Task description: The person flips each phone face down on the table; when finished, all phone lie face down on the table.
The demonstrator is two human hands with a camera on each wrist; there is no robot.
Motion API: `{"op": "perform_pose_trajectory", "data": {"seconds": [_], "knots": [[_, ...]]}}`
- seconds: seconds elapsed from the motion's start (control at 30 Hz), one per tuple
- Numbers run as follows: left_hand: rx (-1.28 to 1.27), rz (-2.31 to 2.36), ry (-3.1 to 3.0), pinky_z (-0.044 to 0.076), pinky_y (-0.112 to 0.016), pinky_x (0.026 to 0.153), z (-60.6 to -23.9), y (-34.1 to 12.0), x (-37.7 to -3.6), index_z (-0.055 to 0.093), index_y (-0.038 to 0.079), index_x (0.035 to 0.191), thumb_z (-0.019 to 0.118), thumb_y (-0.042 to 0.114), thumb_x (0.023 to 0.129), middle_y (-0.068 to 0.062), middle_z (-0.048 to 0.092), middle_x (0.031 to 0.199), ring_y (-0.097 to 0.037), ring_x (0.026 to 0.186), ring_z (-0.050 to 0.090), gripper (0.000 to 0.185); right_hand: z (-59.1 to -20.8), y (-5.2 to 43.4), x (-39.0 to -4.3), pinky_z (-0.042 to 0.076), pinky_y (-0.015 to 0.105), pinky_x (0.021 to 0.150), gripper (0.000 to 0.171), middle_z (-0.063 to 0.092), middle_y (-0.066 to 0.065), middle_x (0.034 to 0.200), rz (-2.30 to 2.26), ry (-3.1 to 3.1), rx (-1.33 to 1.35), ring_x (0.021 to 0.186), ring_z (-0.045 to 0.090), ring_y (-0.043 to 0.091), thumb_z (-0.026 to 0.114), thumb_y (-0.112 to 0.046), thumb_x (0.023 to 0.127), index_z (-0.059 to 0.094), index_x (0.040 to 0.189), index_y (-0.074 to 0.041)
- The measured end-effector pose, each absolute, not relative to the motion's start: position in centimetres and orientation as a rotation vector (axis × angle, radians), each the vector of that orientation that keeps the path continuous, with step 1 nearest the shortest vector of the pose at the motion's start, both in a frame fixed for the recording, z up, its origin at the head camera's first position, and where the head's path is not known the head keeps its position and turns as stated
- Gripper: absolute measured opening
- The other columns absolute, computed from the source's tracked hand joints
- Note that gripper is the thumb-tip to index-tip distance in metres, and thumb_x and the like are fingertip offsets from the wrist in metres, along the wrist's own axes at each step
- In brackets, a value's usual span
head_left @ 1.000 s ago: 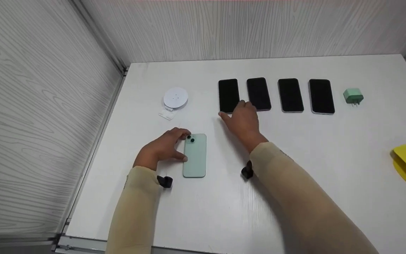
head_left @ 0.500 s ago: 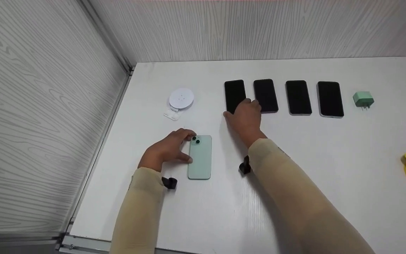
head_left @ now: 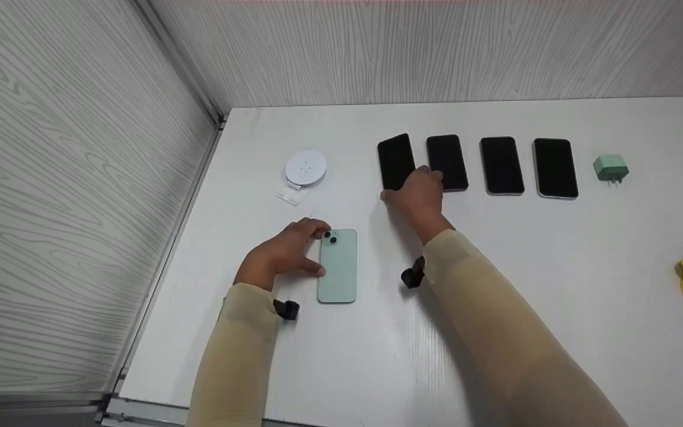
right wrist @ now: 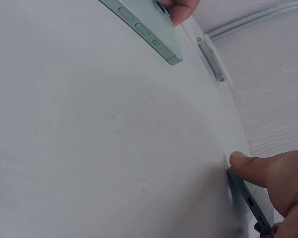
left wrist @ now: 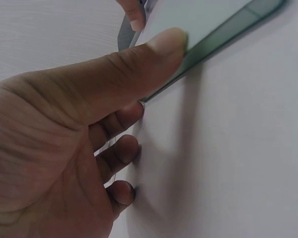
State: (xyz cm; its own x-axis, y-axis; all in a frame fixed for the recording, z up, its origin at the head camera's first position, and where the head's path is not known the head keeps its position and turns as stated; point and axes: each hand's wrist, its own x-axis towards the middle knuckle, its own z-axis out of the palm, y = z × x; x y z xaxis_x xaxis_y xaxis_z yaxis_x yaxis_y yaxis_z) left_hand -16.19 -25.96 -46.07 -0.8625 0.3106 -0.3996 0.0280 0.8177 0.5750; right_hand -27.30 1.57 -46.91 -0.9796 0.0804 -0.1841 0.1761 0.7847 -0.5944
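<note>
Phones without readable writing (screens dark) (head_left: 501,165), right hand (head_left: 418,193) pinching one (head_left: 395,161)

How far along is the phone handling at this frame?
Looks done: one green phone lies face down near the front, left hand pinching its edge. In hand: right hand grips the leftmost black phone, slightly askew. Left: three face-up phones sit untouched in the row.
</note>
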Motion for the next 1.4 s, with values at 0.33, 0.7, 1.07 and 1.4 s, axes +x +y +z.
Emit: {"op": "perform_pose_trajectory", "data": {"seconds": [0.33, 0.7, 1.07, 1.4], "knots": [[0.233, 0.781, 2.516, 0.033, -0.047, 0.132, -46.2, -25.9, -16.3, 0.046, 0.019, 0.161, 0.095, 0.017, 0.086, -0.004, 0.053, 0.154, -0.025, 0.149, 0.043, 0.089, -47.8, 4.8, -25.8, 0.052, 0.047, 0.110, 0.054, 0.068, 0.023, 0.132, -1.379, 2.763, 0.157, 0.126, 0.062, 0.036, 0.079, -0.031, 0.100, 0.063, 0.137, 0.007], [0.233, 0.779, 2.501, 0.030, -0.050, 0.133, -46.4, -25.8, -16.3, 0.045, 0.020, 0.161, 0.095, 0.019, 0.087, -0.004, 0.052, 0.155, -0.026, 0.151, 0.042, 0.089, -48.6, 5.9, -22.4, 0.055, 0.032, 0.077, 0.025, 0.068, 0.005, 0.098, -1.667, 2.725, 0.132, 0.087, 0.071, 0.021, 0.077, -0.026, 0.099, 0.070, 0.108, -0.004], [0.242, 0.771, 2.506, 0.031, -0.049, 0.133, -46.0, -25.9, -16.5, 0.045, 0.018, 0.161, 0.095, 0.017, 0.086, -0.006, 0.052, 0.154, -0.027, 0.149, 0.044, 0.090, -48.0, 6.1, -19.4, 0.050, 0.036, 0.078, 0.017, 0.066, 0.008, 0.092, -1.560, 2.873, -0.088, 0.088, 0.061, 0.024, 0.077, -0.020, 0.096, 0.070, 0.097, -0.004], [0.114, 0.801, 2.531, 0.042, -0.050, 0.124, -45.9, -25.0, -16.7, 0.048, 0.013, 0.158, 0.086, 0.028, 0.097, -0.010, 0.056, 0.150, -0.030, 0.137, 0.052, 0.073, -47.9, 6.3, -16.0, 0.050, 0.036, 0.077, 0.016, 0.065, 0.007, 0.090, -1.510, 2.903, -0.153, 0.086, 0.060, 0.023, 0.077, -0.019, 0.095, 0.070, 0.097, -0.005]]}}
